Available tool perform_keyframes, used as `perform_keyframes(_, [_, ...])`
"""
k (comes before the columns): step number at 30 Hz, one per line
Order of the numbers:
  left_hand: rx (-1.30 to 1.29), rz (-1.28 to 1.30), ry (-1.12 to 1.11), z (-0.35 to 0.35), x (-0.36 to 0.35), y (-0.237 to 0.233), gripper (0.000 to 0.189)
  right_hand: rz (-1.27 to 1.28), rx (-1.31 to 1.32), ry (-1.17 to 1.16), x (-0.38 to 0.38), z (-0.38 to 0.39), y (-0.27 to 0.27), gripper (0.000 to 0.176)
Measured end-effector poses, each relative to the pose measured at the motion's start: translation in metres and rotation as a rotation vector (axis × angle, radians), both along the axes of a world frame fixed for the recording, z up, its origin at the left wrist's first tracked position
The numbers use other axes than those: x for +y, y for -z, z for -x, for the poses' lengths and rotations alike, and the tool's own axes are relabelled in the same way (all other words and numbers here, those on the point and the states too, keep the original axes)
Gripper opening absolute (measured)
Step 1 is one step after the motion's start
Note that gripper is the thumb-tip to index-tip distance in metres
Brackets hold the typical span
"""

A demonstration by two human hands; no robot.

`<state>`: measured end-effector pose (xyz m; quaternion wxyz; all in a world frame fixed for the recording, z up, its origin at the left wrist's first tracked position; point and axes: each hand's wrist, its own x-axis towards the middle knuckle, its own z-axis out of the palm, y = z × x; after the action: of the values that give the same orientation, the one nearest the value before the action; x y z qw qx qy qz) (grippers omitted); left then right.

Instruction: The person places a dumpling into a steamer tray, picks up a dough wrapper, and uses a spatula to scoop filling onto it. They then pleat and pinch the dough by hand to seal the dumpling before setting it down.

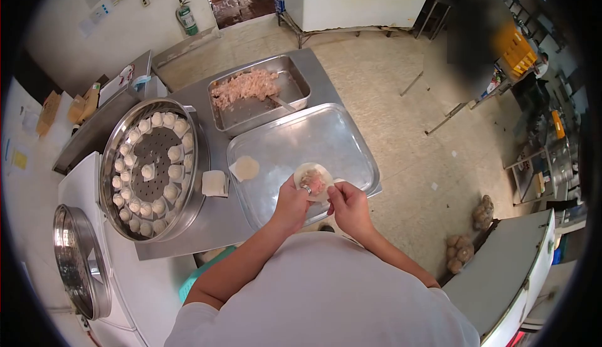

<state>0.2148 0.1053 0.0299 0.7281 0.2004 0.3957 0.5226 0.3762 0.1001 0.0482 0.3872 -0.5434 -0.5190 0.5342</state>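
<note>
White dough round point(303, 172) open across the fingers of the left hand point(292, 204), with pink filling point(316, 182) in its middle. Held from below and from the left side by that hand, fingers curved under and thumb near the filling; a small shiny band at the thumb, too small to tell more. Pinched at the right edge by the fingertips of the right hand point(348, 208), so gripped by both hands, directly between them and above the near edge of a shallow metal tray point(295, 140). On the tray's left part, well apart from both hands, a second, flat dough disc point(249, 167), partly over a paper square point(234, 170). Just left of the tray, on the metal table point(216, 218), a stack of paper squares point(215, 184). Beyond the tray, a deeper metal pan point(257, 120) with pink minced filling point(248, 88) heaped mostly to its left and far side, and a utensil point(283, 103) leaning in it. Farther left, a round perforated steamer point(150, 144), with small white buns point(147, 171) around its edge and one near the centre.
</note>
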Motion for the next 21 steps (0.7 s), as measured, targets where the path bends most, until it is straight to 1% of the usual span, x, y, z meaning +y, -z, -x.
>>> perform_keyframes(2, [-0.009,0.01,-0.02,0.002,0.002,-0.006,0.037,-0.04,-0.044,-0.012,-0.002,0.002,0.002,0.023])
perform_keyframes(5, [0.011,-0.015,0.002,0.006,0.002,0.003,0.036,-0.128,-0.093,0.006,-0.003,0.005,-0.001,0.023])
perform_keyframes(8, [0.051,-0.027,0.003,0.009,0.002,0.01,0.035,-0.069,0.032,0.049,-0.004,0.005,0.014,0.021])
perform_keyframes(10, [0.01,-0.064,0.044,0.009,0.003,0.009,0.034,-0.076,0.037,0.057,-0.008,0.008,0.006,0.02])
perform_keyframes(12, [-0.003,-0.045,0.071,0.008,0.001,0.004,0.032,-0.109,0.043,0.101,-0.008,0.009,0.019,0.022])
perform_keyframes(15, [-0.003,-0.025,0.092,0.004,-0.003,-0.006,0.032,-0.089,0.017,0.155,-0.011,0.007,0.011,0.02])
perform_keyframes(18, [0.004,-0.022,0.119,0.0,-0.002,-0.008,0.032,-0.2,-0.053,0.207,-0.014,0.001,0.021,0.017])
perform_keyframes(21, [0.025,-0.064,0.172,-0.007,-0.001,-0.008,0.034,-0.306,-0.135,0.242,-0.021,-0.007,0.01,0.015])
